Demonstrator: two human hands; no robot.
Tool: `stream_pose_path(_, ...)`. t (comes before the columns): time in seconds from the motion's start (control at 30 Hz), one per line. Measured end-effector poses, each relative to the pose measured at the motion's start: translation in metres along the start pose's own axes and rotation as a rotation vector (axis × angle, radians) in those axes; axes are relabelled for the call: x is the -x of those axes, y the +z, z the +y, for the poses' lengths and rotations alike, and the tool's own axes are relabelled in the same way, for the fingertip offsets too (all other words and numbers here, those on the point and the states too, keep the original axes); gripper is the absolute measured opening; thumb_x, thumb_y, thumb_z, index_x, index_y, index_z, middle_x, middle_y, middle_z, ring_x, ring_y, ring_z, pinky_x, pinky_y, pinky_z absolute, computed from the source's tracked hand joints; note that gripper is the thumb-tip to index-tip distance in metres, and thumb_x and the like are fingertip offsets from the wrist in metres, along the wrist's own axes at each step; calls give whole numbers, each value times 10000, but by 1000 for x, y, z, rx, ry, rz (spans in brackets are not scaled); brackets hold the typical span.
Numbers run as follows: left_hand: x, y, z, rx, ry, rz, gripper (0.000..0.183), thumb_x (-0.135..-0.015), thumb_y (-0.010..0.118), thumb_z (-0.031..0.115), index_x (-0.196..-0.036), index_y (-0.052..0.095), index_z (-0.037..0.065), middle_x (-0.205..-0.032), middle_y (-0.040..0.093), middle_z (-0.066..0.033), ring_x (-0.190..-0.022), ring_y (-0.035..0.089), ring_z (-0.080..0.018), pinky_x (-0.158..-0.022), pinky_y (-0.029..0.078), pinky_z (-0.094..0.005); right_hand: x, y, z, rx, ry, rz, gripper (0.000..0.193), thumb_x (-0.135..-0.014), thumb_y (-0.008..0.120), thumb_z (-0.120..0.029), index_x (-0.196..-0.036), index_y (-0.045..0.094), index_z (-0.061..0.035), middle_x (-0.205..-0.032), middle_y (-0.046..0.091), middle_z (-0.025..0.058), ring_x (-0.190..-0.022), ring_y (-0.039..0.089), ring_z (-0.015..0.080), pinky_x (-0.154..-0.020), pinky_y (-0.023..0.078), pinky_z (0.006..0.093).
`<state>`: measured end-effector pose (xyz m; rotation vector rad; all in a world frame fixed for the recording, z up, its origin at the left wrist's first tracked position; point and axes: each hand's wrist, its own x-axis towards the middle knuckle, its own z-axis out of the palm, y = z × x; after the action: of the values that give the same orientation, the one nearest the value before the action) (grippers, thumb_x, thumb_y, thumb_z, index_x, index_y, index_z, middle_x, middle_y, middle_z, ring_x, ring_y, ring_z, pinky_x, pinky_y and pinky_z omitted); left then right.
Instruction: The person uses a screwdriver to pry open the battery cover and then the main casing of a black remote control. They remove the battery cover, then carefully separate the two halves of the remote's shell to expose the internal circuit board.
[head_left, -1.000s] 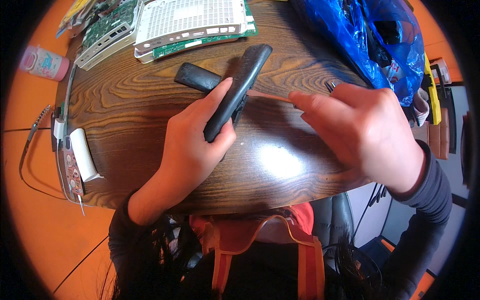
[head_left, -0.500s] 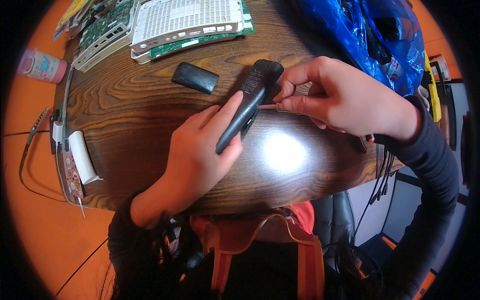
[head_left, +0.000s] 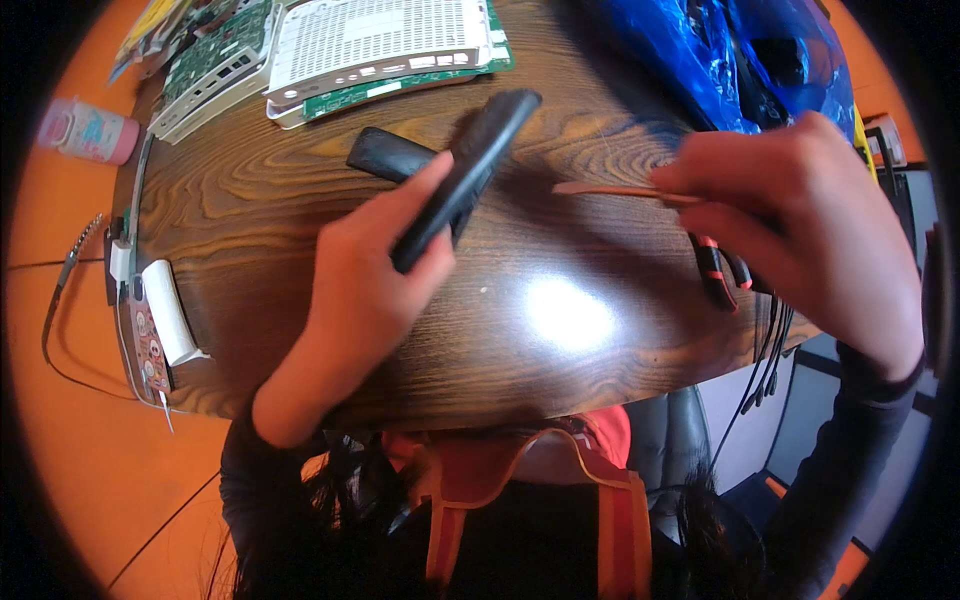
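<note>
My left hand (head_left: 362, 262) is closed around the lower end of a slim black handset (head_left: 478, 152). The handset is lifted off the table and tilted on its edge, its far end pointing up and right. Behind it a black cover piece (head_left: 388, 154) lies on the wood, partly hidden by my fingers. To the right, my right hand (head_left: 790, 215) pinches a thin, flat, strip-like tool (head_left: 605, 188). The tool's tip points left, apart from the handset. Motion smears the right hand a little, and I cannot tell the tool's exact kind.
White perforated casing (head_left: 375, 45) and green circuit boards (head_left: 222, 58) stand at the back left. Blue plastic bags (head_left: 690, 70) fill the back right. Red-and-black handles (head_left: 712, 272) and dark cables (head_left: 770, 350) lie by the right edge. A white cylinder-like piece (head_left: 170, 310) is at left.
My right hand has drawn the tool away to the right, off the handset's side. My left hand has turned the handset onto its edge and shifted it slightly left.
</note>
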<state>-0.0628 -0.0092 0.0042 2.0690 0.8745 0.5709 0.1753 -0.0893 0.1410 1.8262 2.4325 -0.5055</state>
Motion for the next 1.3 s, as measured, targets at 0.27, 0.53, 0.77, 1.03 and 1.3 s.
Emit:
stream_pose_path(0.27, -10, -2, -3, 1066, -159, -214, 465, -924, 399, 101, -1369, 342, -20, -1074, 611, -205, -844, 651, -202, -737, 544, -305, 23, 48, 6, -926, 211, 428, 579, -848, 488, -35, -1400, 331, -118, -850, 552, 37, -703, 527, 73, -602, 427, 169)
stream_pose_path(0.53, -6, -6, 1, 660, -36, -78, 511, -889, 412, 6, -1394, 329, 5, -1164, 572, -179, -973, 609, -201, -863, 489, -312, 21, 80, 13, -1194, 141, 606, 241, -834, 497, 77, -1054, 564, 9, -951, 527, 42, -782, 549, 76, -671, 457, 207)
stream_pose_path(0.77, -2, -1, 0, 399, 66, 180, 522, -820, 598, 0, -1323, 484, 83, -832, 612, -48, -688, 531, -77, -636, 428, -211, 7, 91, 1, -1224, 7, 519, 551, -715, 674, 89, -1186, 424, -49, -1026, 514, 71, -894, 558, 141, -756, 471, 254)
stream_pose_path(1.03, 0, 0, -1, 375, 85, 204, 525, -788, 629, 4, -1294, 518, 91, -796, 606, -67, -661, 553, -97, -604, 434, -230, 12, 81, 1, -1169, -38, 671, 449, -832, 628, -228, -1170, 471, 22, -927, 590, 136, -743, 608, 167, -666, 477, 263)
stream_pose_path(1.3, 0, 1, -1, 357, 77, 225, 514, -777, 639, 10, -1275, 538, 88, -774, 618, -72, -647, 574, -105, -598, 444, -238, 22, 73, -5, -1128, -20, 821, 501, -778, 686, -327, -1039, 446, 27, -880, 569, 134, -620, 576, 151, -548, 474, 254)
